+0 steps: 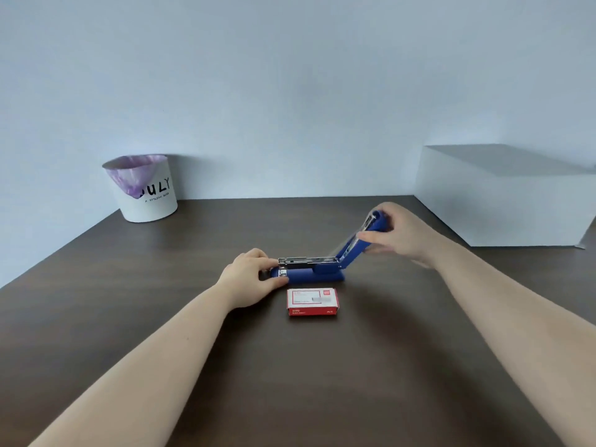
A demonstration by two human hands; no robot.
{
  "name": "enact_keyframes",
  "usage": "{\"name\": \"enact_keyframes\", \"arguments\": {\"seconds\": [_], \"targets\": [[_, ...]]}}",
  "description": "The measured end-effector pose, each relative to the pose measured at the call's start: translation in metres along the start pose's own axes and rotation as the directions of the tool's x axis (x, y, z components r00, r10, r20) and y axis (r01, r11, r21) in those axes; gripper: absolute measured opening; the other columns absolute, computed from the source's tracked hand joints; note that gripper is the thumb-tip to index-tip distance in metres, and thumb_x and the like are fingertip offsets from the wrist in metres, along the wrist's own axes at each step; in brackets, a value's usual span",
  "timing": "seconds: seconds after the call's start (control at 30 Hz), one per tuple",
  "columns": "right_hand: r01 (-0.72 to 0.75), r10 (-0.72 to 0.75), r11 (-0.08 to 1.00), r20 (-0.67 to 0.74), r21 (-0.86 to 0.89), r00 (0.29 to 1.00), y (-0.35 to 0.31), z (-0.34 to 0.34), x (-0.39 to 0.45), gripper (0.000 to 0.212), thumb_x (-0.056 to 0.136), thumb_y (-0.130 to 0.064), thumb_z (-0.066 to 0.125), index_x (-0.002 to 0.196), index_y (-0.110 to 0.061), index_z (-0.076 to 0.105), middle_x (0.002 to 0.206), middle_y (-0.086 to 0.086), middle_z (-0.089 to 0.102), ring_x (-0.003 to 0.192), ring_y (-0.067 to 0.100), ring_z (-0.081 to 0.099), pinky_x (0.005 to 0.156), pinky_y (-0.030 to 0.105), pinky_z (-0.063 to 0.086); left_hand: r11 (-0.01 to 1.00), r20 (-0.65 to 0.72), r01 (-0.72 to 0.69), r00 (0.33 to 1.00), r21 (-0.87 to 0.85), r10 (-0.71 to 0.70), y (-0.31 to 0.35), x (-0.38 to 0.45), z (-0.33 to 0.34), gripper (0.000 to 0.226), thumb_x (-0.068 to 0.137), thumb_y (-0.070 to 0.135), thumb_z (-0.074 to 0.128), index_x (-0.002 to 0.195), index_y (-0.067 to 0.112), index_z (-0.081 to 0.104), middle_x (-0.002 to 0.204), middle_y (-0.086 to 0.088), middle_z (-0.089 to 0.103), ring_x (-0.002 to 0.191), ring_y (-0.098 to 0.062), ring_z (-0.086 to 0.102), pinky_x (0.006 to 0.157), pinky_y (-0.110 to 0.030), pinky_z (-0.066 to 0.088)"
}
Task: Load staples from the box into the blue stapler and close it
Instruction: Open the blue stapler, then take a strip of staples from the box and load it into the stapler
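On a dark table (161,317), a red staple box (312,302) lies nearest, shut and untouched. Just beyond at twelve o'clock sits the blue stapler (314,275). The left hand (250,277) clamps its front end at nine o'clock; the right hand (398,233) grasps the raised lid at two o'clock. The stapler is open; loading and closing remain. A white bin (148,191) stands far at ten o'clock.

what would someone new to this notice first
The blue stapler at mid-table, swung open: the right hand holds its lid up at the right while the left hand pins the front of the base. Just in front lies a closed red staple box. Far left, a white bin with a purple liner stands by the wall.
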State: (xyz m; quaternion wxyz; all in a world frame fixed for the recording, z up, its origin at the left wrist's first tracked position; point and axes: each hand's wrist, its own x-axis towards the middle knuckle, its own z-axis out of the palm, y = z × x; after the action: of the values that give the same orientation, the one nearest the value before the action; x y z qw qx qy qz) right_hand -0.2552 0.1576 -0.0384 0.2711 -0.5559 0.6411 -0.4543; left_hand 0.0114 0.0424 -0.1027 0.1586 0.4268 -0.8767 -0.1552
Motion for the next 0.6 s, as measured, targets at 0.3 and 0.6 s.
{"name": "enact_keyframes", "arguments": {"seconds": [0.3,0.6], "targets": [[-0.054,0.067,0.97,0.047,-0.239,0.997,0.047,-0.007,-0.016,0.019,0.074,-0.02,0.079,0.09,-0.017,0.07,0.094,0.003,0.076,0.093,0.023,0.069,0.088,0.031,0.049,0.998,0.025,0.004,1.0,-0.061,-0.003,-0.006,-0.003,-0.002,0.044,0.075,0.051,0.063,0.11,0.025,0.064,0.101,0.006,0.052,0.096,-0.015,0.053,0.094,-0.042,0.047],[0.12,-0.244,0.909,-0.275,-0.399,0.93,0.006,0.024,-0.026,0.015,0.087,-0.026,0.063,0.087,-0.013,0.071,0.086,-0.004,0.07,0.083,0.014,0.059,0.076,0.019,0.04,0.979,-0.318,-0.162,0.941,-0.126,0.115,0.026,-0.04,-0.016,0.043,0.066,0.067,0.054,0.084,0.029,0.062,0.077,0.015,0.054,0.07,-0.006,0.051,0.064,-0.022,0.04]]}}
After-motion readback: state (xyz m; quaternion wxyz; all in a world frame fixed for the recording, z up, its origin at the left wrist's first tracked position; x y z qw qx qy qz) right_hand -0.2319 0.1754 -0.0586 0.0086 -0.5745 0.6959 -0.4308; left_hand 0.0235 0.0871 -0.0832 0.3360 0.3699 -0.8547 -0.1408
